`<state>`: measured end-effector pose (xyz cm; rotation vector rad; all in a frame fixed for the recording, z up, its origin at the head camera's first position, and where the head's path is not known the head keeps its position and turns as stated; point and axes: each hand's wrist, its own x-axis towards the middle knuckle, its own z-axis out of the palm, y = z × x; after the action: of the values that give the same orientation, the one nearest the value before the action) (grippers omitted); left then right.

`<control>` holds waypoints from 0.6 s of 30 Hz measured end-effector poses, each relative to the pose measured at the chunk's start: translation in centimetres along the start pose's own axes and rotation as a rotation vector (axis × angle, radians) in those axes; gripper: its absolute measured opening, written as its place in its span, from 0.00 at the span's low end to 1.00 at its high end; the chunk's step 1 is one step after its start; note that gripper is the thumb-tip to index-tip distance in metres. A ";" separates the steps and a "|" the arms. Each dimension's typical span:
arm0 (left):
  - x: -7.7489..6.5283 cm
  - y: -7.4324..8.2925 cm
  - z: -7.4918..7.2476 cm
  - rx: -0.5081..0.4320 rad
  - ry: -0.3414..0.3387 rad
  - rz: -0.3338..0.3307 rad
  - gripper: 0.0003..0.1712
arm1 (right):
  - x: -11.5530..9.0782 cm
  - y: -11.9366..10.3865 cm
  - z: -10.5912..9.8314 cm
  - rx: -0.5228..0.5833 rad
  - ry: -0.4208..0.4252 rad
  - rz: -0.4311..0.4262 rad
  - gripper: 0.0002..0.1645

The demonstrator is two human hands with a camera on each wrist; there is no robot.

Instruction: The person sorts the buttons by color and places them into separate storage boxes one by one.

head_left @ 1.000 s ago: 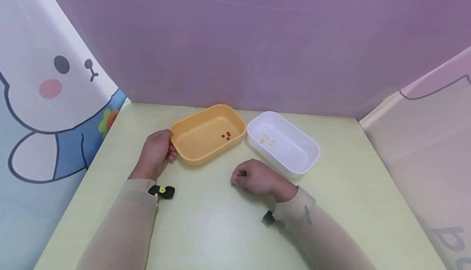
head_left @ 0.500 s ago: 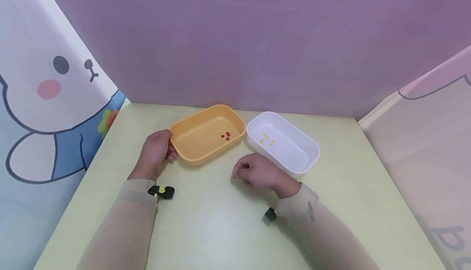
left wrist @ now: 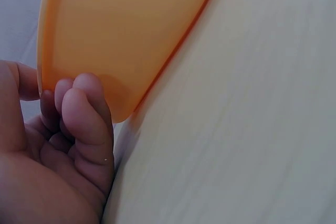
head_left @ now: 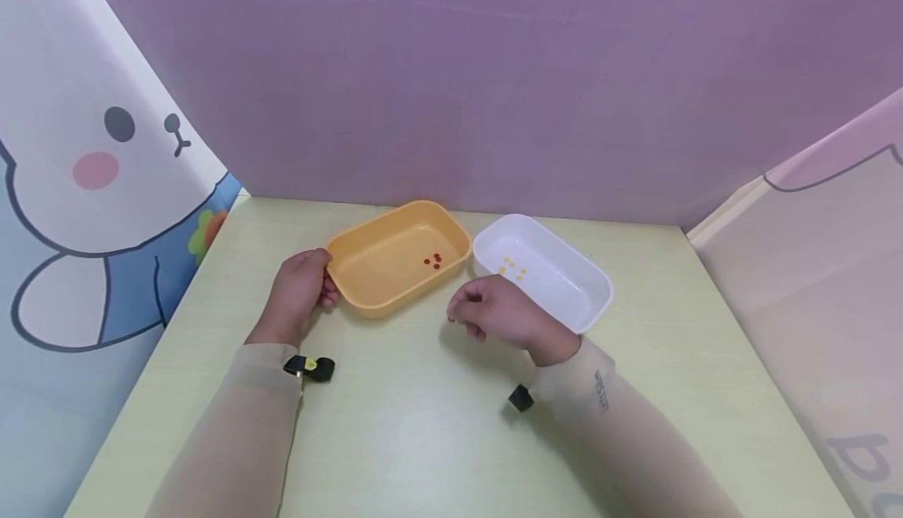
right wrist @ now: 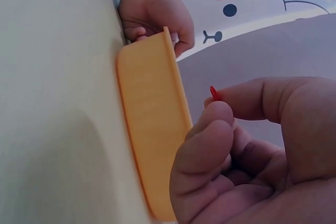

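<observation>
My left hand [head_left: 299, 287] holds the left end of an orange plastic tray [head_left: 381, 261], thumb over the rim and the other fingers curled below it against the outside wall. Several small red pieces [head_left: 433, 261] lie near the tray's right end. In front of the white tray [head_left: 567, 291], my right hand [head_left: 504, 310] is raised over the table. A small flat red piece [right wrist: 214, 93] is pinched between its thumb and forefinger, plain in the right wrist view. Several small yellow pieces [head_left: 520, 272] lie in the white tray, whose front edge is partly covered by the right hand.
Both trays stand near the back of a pale wood-look table [head_left: 395, 424], their ends almost meeting. A purple cloth [head_left: 458, 95] hangs behind. Printed cartoon cloths rise on the left and right. Each wrist wears a dark strap [head_left: 313, 367].
My right hand has risen and moved a little away from me, toward the gap between the trays, with the red piece. The left hand and both trays stay in place.
</observation>
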<state>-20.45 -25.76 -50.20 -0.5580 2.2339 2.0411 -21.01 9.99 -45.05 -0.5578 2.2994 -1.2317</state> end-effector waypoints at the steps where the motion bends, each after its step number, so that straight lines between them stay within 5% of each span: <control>1: 0.0 0.0 0.0 -0.001 0.000 -0.001 0.24 | 0.1 -0.1 -0.1 0.010 0.005 -0.007 0.12; 18: -0.6 0.5 0.1 -0.004 0.002 0.003 0.25 | 1.9 -1.4 -1.6 0.183 0.092 0.014 0.13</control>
<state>-20.00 -25.50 -49.59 -0.5572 2.2334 2.0485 -23.27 9.22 -43.46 -0.4275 2.2298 -1.4700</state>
